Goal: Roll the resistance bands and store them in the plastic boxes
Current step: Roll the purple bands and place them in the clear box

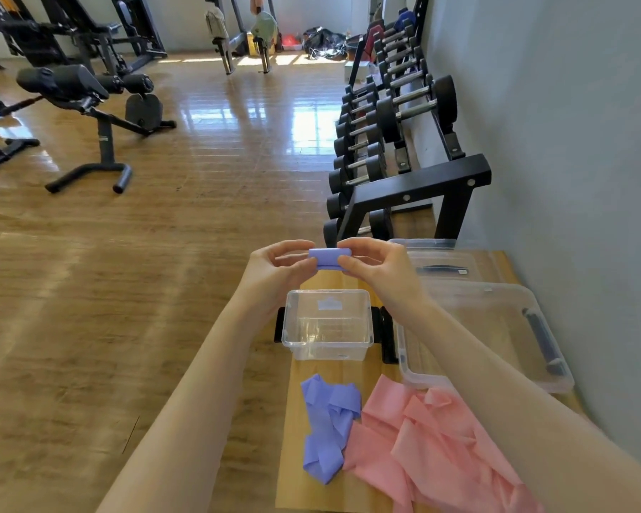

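- I stand in a gym with a glossy wooden floor, a dumbbell rack along the grey wall on my right and a wooden bench running away from me below my arms.
- Both hands are raised over the bench, holding a rolled purple band between them; its long axis runs left to right, straight across my view.
- My left hand pinches the left end of the roll with thumb and curled fingers; my right hand pinches the right end the same way. Neither hand is spread.
- The small clear box sits open on the bench directly beneath the roll and nearer to me, so I judge the coming move is a short drop down and back toward my body.
- The roll's length lines up with the box's longer side, so I expect no turning is needed.
- Both hands are about equally near the box.
- A loose purple band and a loose pink band lie crumpled on the bench close to me, not yet rolled.
- A larger clear box rests to the right, under my right forearm.
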